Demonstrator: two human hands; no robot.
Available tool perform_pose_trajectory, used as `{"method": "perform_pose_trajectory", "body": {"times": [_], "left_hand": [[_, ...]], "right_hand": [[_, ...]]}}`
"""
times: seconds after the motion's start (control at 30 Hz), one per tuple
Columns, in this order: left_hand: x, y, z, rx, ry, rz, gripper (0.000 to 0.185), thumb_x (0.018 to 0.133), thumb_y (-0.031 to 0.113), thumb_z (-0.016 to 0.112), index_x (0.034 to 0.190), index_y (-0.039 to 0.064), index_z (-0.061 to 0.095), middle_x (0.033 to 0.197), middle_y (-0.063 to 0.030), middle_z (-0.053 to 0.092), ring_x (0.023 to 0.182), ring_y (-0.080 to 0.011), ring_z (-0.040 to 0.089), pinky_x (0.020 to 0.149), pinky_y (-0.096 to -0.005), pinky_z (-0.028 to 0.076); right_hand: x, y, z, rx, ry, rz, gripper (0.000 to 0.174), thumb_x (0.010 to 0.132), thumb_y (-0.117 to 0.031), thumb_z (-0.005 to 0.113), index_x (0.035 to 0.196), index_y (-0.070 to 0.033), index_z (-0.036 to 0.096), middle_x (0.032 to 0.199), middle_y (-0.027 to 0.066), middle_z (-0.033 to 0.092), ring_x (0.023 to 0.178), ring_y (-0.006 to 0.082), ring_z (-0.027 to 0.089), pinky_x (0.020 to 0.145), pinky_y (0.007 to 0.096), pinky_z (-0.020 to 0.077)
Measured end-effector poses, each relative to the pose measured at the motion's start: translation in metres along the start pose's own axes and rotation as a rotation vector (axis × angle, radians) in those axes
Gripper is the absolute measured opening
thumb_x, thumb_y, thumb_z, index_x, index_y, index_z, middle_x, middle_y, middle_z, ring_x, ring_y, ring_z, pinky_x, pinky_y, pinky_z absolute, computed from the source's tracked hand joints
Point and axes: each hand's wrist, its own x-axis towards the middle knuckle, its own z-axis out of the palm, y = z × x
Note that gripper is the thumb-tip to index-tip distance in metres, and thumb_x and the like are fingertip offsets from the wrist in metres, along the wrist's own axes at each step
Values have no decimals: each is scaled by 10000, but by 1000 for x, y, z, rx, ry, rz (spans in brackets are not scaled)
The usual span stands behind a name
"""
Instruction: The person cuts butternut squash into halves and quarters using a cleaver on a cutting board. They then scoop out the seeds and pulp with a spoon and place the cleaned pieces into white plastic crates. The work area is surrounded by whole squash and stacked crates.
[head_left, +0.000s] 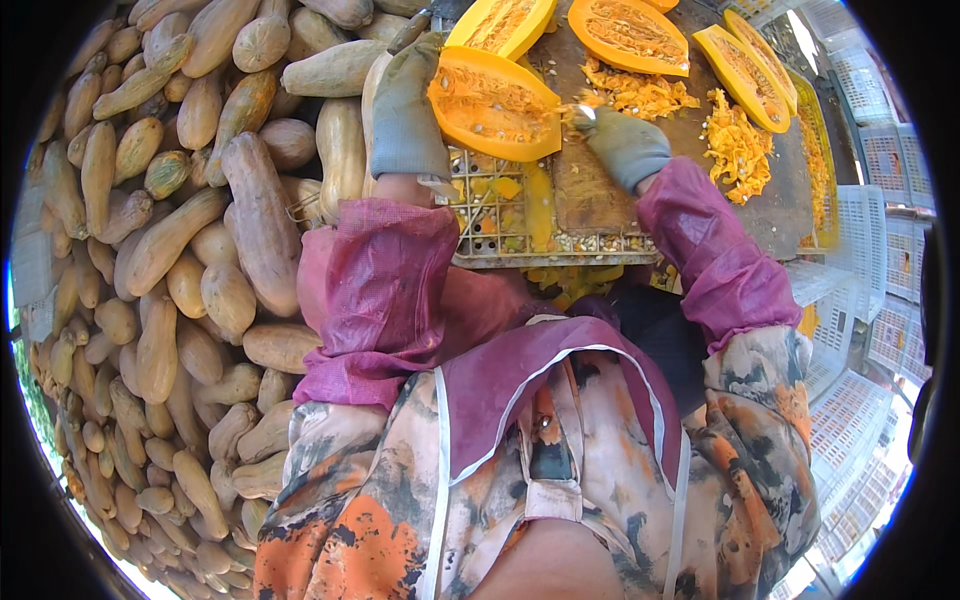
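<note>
My gloved left hand (409, 112) is at the left end of a halved orange squash (495, 105), whose seedy cut face points up. Its fingers are partly hidden, so its grip cannot be made out; a dark, knife-like handle (409, 31) shows just above them. At the squash's right end, my gloved right hand (619, 139) is closed around a tool, of which only a shiny metal bit (585, 112) shows, with orange pulp about it. More squash halves (628, 34) lie beyond on the wooden board (592, 187). Scooped pulp with seeds (637, 91) lies beside my right hand.
A large heap of whole squashes (255, 217) fills the left side. Under the board is a plastic crate (480, 259) with peel and seeds. A yellow crate (825, 165) with pulp stands right of the board, and white plastic crates (859, 240) are stacked farther right.
</note>
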Motion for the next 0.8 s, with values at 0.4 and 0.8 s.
{"method": "perform_pose_trajectory", "body": {"times": [0.4, 0.8], "left_hand": [[-1, 3, 3, -55, 39, -22, 429, 969, 413, 459, 1113, 24, 568, 1039, -135, 635, 918, -260, 616, 833, -369, 506], [2, -3, -1, -37, -1, -6, 367, 969, 336, 467, 1148, 27, 553, 1099, -121, 623, 981, -240, 612, 862, -349, 495]], "right_hand": [[9, -100, 10, 595, 216, -392, 560, 939, -535, 439, 1176, -54, 602, 977, 182, 662, 920, 382, 619, 833, 435, 474], [-6, -25, 0, 80, 121, -118, 472, 947, -490, 424, 1097, -76, 595, 921, 241, 648, 893, 413, 623, 772, 500, 490]]}}
